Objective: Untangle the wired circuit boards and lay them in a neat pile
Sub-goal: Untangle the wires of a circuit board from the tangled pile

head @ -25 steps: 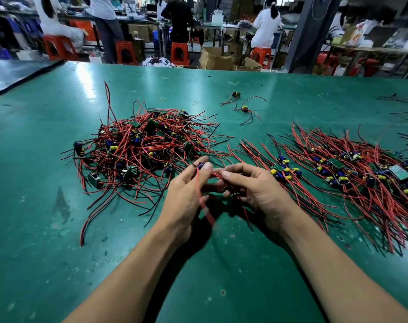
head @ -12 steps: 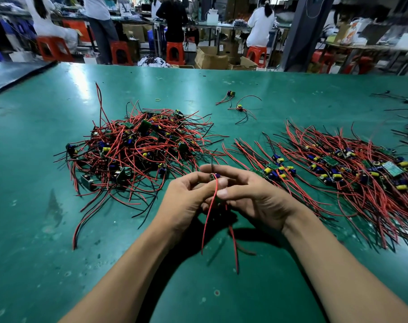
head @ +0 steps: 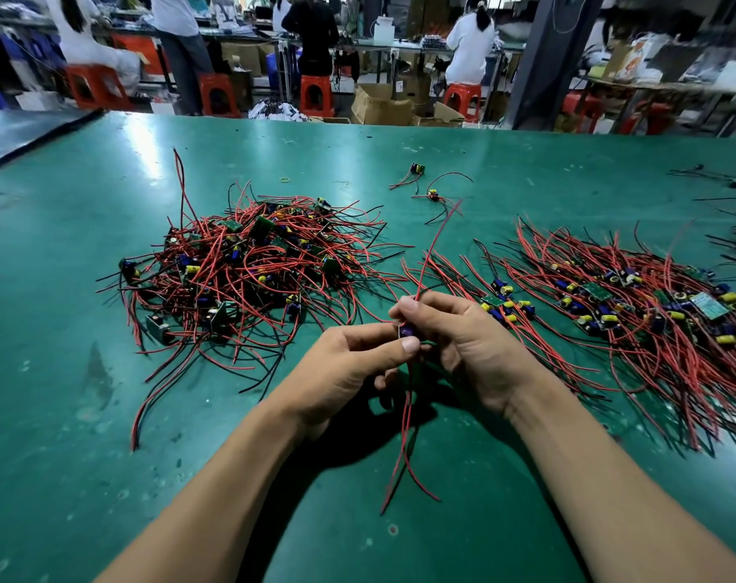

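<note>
Red leads run both ways from the small circuit board [head: 407,332] between my hands. One long lead [head: 435,241] rises away from my right fingertips, and the other leads [head: 405,435] hang toward me and cross loosely on the green table [head: 105,477]. My left hand [head: 349,372] pinches the board itself, thumb beside its purple capacitor, so the board cannot turn. My right hand [head: 471,351] is curled, fingertips nipping the long lead right at the board, I judge to draw it straight before laying the piece down. The tangled heap [head: 248,271] lies ahead and to the left of my left hand, near but not touching it, handy for taking another. The combed pile [head: 631,305] spreads to the right of my right hand, its nearest boards just beside my knuckles and its leads mostly slanting one way, so the held board has a short way to go. A stray board [head: 416,168] and a second one near it sit well beyond my hands. Open green surface shows between my forearms and toward me, room for trailing wires. The table's far edge [head: 357,117] is well beyond everything, so I think nothing is likely to slide off.
</note>
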Motion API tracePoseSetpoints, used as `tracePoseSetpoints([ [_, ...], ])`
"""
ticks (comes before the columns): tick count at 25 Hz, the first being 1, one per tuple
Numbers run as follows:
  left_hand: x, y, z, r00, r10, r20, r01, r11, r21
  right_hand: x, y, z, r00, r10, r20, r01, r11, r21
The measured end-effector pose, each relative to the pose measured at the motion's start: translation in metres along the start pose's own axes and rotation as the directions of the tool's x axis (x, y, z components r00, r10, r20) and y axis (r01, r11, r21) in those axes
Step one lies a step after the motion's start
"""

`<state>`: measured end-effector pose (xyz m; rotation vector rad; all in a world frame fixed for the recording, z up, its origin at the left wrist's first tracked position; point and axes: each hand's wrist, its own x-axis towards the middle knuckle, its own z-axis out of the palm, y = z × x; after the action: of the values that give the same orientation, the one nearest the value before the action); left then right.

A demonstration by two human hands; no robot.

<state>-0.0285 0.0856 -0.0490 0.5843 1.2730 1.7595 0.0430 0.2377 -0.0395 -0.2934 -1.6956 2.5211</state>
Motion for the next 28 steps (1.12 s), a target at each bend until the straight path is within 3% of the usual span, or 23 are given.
tracePoseSetpoints([
  [4, -0.0016, 0.0043, -0.0021, 0.993, -0.070, 0.096, 0.073, 0.997, -0.033, 0.0011, 0.0002, 0.0001, 0.999, -0.019, -0.039, 0.020, 0.999, 0.041],
  [6, 0.0003, 0.0040, -0.0022, 0.996, -0.045, 0.071, 0.045, 0.999, 0.006, 0.0020, -0.0001, -0.0007, 0.997, -0.039, -0.064, 0.039, 0.999, -0.007],
  [10, 0.0039, 0.0018, -0.0013, 1.000, -0.024, 0.020, 0.024, 1.000, -0.018, 0.0004, -0.0024, -0.0010, 0.997, -0.054, -0.052, 0.058, 0.995, 0.083],
  [15, 0.0021, 0.0011, -0.0011, 1.000, 0.008, -0.004, -0.008, 0.998, -0.069, 0.0000, -0.0020, -0.0009, 0.998, -0.029, -0.057, 0.028, 0.999, -0.015],
  [20, 0.0025, 0.0005, 0.0029, 0.987, 0.041, -0.157, -0.043, 0.999, -0.011, 0.0019, 0.0022, -0.0007, 0.995, -0.064, -0.072, 0.058, 0.995, -0.082],
  [28, 0.0013, 0.0001, 0.0033, 0.985, 0.042, -0.167, -0.043, 0.999, 0.001, -0.0003, 0.0019, -0.0021, 0.997, -0.076, -0.011, 0.074, 0.990, -0.116],
])
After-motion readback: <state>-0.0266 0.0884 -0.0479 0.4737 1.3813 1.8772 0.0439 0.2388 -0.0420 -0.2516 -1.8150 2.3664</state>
